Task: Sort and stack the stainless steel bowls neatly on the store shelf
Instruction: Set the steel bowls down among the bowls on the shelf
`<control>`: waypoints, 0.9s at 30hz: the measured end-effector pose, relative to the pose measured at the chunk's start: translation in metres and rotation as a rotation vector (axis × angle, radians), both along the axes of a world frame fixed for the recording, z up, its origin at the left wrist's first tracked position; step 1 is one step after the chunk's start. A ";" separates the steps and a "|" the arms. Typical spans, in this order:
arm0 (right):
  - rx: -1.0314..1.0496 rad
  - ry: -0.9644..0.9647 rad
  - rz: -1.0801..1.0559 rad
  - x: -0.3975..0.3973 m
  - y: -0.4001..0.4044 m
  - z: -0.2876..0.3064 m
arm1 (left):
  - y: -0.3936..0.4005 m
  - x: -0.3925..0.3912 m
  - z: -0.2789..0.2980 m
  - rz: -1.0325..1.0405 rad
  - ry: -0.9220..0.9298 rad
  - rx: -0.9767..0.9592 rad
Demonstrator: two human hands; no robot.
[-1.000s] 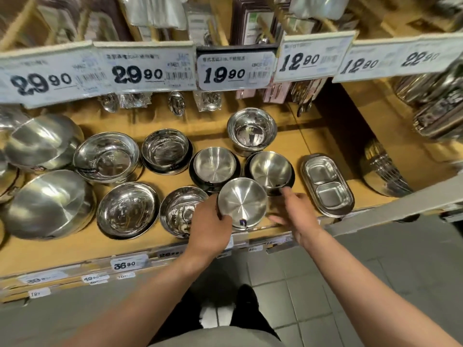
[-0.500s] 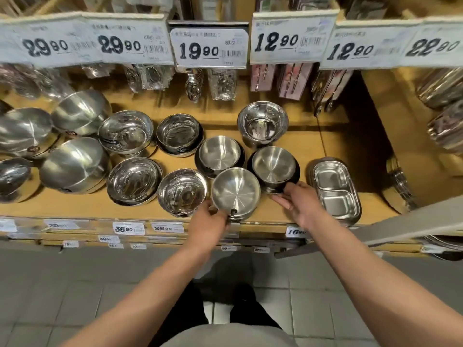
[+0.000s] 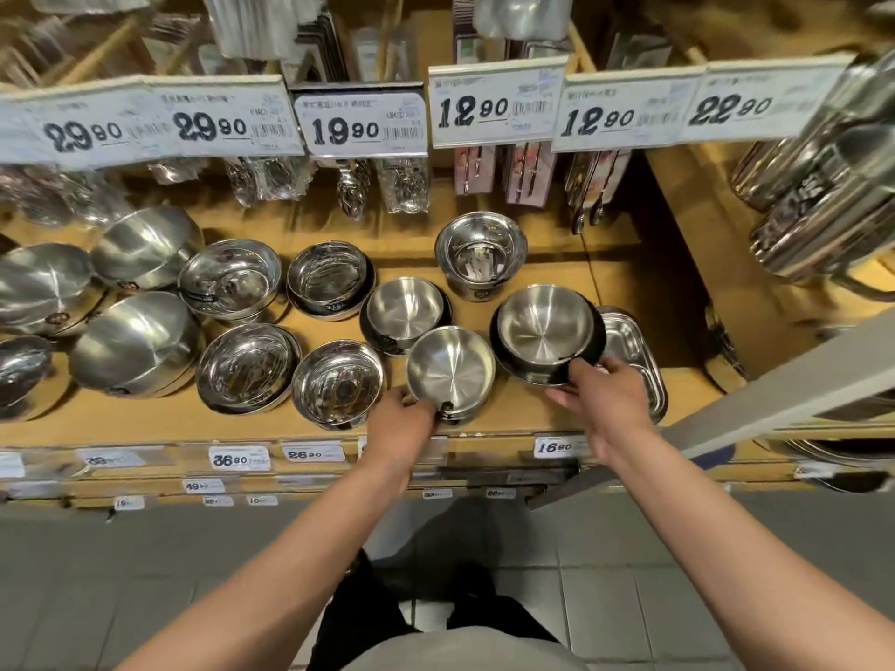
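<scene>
A person sorting stainless steel bowls at a store shelf (image 3: 484,431) works with both hands at its front edge. The left hand (image 3: 402,426) pinches the near rim of a brushed bowl (image 3: 450,368), which sits tilted toward the camera just behind the shelf lip. The right hand (image 3: 605,394) is closed on the near rim of a black-sided bowl (image 3: 545,331), which now rides clear of the shelf and partly over the divided steel tray (image 3: 629,341) toward the right end.

Half a second ago that bowl sat in the middle row and the right hand only touched its edge; a second ago the fingers were just reaching it. Since then it has been lifted and drawn toward the front right. The left hand has kept its hold on the brushed bowl throughout.

A matching black-sided bowl (image 3: 404,314) rests in the middle row just behind the brushed bowl, and a taller polished bowl (image 3: 479,256) stands toward the back edge. Stacks of polished bowls (image 3: 247,368) and larger mixing bowls (image 3: 135,343) fill the left half of the shelf, under hanging price cards (image 3: 361,121).

The lift suggests the like bowls are about to be paired: the raised one looks bound for nesting on its twin, though its destination cannot be told from here. Most of the row already appears grouped by size.
</scene>
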State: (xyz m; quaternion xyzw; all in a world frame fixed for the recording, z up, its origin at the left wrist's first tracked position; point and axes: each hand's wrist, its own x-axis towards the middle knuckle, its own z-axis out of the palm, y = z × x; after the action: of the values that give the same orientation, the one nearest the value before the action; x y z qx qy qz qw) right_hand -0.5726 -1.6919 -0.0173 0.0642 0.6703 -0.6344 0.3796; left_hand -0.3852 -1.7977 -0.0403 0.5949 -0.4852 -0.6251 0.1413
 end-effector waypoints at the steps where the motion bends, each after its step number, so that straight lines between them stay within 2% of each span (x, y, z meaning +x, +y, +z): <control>1: -0.005 0.012 -0.005 -0.001 0.001 0.004 | -0.001 -0.002 0.001 -0.002 0.008 0.007; 7: -0.014 0.044 -0.004 -0.006 0.001 0.021 | -0.006 -0.005 0.009 -0.025 0.117 0.134; 9: -0.028 0.031 0.018 -0.004 0.000 0.027 | -0.008 0.000 0.018 -0.073 0.028 0.003; 11: -0.053 0.015 0.052 0.001 -0.002 0.034 | -0.012 0.005 0.032 -0.107 -0.082 -0.243; 13: -0.090 -0.008 0.110 0.009 -0.003 0.040 | -0.016 0.004 0.047 -0.090 -0.038 -0.347; 17: -0.107 -0.021 0.222 0.027 -0.008 0.045 | -0.023 -0.009 0.072 -0.130 0.061 -0.327; 23: -0.094 0.069 0.269 0.041 -0.008 0.045 | -0.023 -0.018 0.071 -0.161 -0.082 -0.316; 27: -0.086 0.081 0.260 0.042 -0.008 0.043 | -0.024 -0.019 0.068 -0.126 -0.073 -0.241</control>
State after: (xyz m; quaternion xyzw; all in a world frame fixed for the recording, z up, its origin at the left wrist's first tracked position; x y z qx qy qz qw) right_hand -0.5304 -1.7002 0.0255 -0.0651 0.6600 -0.6102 0.4335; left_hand -0.4039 -1.8221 0.0275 0.5642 -0.5981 -0.5479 0.1544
